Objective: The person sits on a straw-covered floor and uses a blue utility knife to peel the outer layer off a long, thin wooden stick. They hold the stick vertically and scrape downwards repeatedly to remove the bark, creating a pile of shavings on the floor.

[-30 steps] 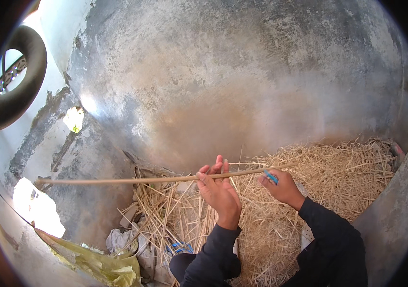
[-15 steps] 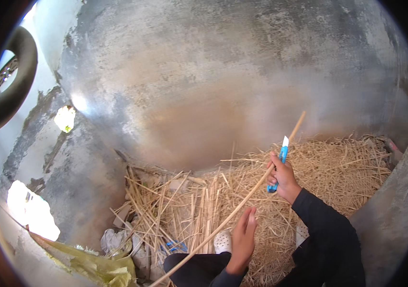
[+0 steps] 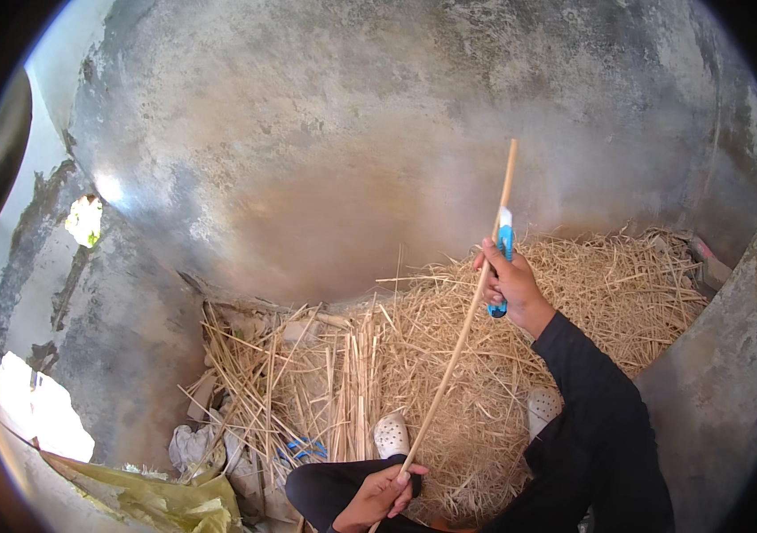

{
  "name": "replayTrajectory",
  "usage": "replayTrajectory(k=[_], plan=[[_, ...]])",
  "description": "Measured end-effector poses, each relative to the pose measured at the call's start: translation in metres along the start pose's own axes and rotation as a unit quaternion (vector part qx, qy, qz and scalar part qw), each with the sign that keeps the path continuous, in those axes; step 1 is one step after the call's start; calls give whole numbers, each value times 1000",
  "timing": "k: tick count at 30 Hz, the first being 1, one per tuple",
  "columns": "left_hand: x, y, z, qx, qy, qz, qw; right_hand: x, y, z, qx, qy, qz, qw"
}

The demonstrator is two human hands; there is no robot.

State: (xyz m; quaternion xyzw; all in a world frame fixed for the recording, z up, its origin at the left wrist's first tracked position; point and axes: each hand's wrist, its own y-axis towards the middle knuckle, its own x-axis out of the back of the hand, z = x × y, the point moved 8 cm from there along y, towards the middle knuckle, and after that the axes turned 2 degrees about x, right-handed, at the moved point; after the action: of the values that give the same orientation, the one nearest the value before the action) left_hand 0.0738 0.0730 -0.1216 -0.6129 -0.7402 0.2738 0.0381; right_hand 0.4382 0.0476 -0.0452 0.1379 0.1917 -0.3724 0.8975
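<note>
A long, thin, pale stick (image 3: 455, 360) slants up from my lap toward the wall. Low in the picture, my left hand (image 3: 382, 494) is closed round its lower part, above my bent knee. Higher up, my right hand (image 3: 515, 289) grips the same stick together with a blue utility knife (image 3: 504, 238). The knife lies alongside the stick, its pale tip pointing up. My right palm and fingers hide the middle of the knife. The stick's upper end stands free above the hand.
Shavings and straw-like strips (image 3: 609, 293) cover the floor, with longer split sticks (image 3: 356, 382) at the left. Pale clogs (image 3: 391, 435) are on my feet. A grey wall (image 3: 352, 133) rises behind. A yellowish sheet (image 3: 152, 499) and a whitish cloth (image 3: 192, 447) lie lower left.
My left hand, held flat beside the stick before, has moved down-left and closed round it. The stick has swung steeper; my right hand with the knife sits higher and slightly left.
</note>
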Motion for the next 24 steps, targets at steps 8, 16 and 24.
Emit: replayTrajectory(k=[8, 16, 24], plan=[[5, 18, -51, -120, 94, -190, 970, -87, -81, -12, 189, -628, 190, 731], [-15, -7, -65, -26, 242, -255, 936, -74, -59, -11, 226, -696, 108, 672], [-18, -15, -53, -65, 249, -274, 926, -68, -54, -6, 225, -702, 105, 667]])
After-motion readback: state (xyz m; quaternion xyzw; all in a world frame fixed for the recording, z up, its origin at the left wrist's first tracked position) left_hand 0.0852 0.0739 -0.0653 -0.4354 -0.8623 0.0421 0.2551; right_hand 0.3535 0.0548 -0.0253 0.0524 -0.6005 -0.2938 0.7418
